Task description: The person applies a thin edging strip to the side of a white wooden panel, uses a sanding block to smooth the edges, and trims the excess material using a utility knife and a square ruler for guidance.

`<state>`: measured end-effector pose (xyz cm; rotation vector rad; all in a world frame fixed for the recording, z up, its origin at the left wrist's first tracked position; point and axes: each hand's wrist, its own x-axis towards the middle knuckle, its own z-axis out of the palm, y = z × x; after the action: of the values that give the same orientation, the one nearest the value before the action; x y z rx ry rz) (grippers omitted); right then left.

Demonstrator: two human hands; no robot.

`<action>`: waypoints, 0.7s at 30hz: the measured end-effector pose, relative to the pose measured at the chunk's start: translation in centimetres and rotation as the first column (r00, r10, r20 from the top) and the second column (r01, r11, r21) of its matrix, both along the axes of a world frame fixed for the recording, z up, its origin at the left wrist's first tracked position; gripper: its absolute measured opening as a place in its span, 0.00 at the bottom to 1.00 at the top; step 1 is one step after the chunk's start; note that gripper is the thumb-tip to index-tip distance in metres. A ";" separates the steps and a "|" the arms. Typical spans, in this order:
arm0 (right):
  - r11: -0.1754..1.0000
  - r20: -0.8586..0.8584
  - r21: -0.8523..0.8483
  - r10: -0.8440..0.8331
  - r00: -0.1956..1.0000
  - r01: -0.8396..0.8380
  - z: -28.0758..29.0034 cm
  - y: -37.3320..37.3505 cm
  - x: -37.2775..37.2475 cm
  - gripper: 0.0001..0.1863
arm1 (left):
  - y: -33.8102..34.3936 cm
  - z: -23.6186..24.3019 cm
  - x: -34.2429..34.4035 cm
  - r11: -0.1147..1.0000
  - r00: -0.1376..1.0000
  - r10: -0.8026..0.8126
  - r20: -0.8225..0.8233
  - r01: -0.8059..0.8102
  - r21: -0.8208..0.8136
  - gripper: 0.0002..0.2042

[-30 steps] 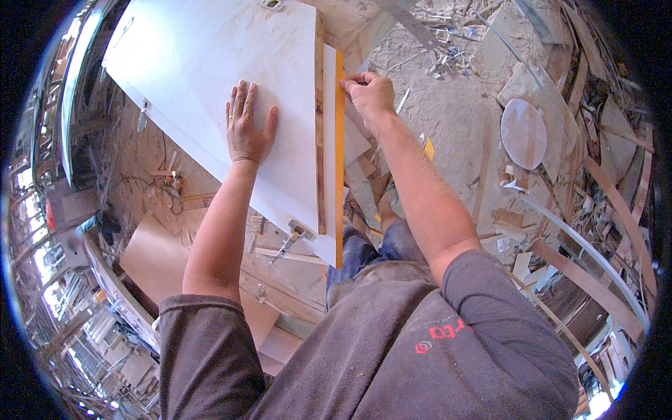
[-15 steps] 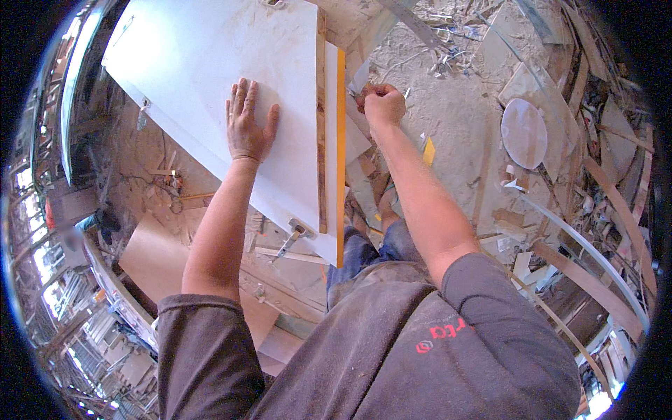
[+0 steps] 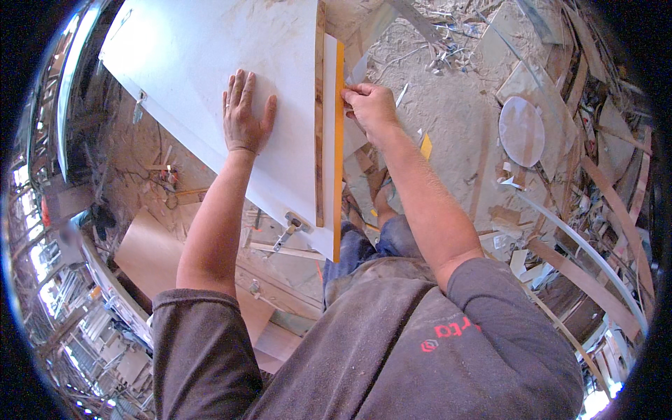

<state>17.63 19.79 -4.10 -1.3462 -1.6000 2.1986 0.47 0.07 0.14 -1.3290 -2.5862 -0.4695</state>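
Observation:
A large white panel (image 3: 189, 77) with metal hinges lies in front of me. My left hand (image 3: 245, 119) rests flat on it, fingers spread. Along the panel's right side runs a bare wood strip (image 3: 320, 133), and beyond it a narrower white board with a yellow edge (image 3: 339, 161). My right hand (image 3: 371, 108) has its fingertips pinched together against that yellow edge, near its far part. Whether something small sits between those fingers is hidden. One hinge (image 3: 290, 227) juts out at the panel's near corner, close to my body.
Dusty ground (image 3: 448, 133) to the right carries scraps and shavings. A white oval piece (image 3: 521, 131) lies there, with long bent strips (image 3: 588, 238) at far right. A brown board (image 3: 150, 245) leans at lower left. Another hinge (image 3: 138, 108) sticks out from the panel's left edge.
My right hand has moved left, from beside the board to contact with its yellow edge. The left hand stays flat on the panel in much the same spot.

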 end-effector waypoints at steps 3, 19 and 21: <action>1.000 0.050 -0.005 -0.028 0.998 0.028 2.2 0.0 0.2 0.07 | -0.1 0.1 0.0 1.000 1.000 0.007 -0.002 -0.007 0.000 0.30; 0.986 -0.082 0.164 -0.013 0.997 0.026 -1.7 -0.3 0.3 0.08 | 0.0 -0.4 -0.2 1.000 1.000 0.007 -0.024 -0.007 -0.004 0.31; 0.969 -0.090 0.238 -0.042 0.995 0.063 -2.3 -0.7 0.4 0.09 | 0.0 -0.4 -0.3 1.000 1.000 0.007 -0.015 -0.007 -0.006 0.31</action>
<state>18.03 19.12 -6.41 -1.1971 -1.7131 1.9287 0.19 0.03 -0.28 -1.3197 -2.5813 -0.4489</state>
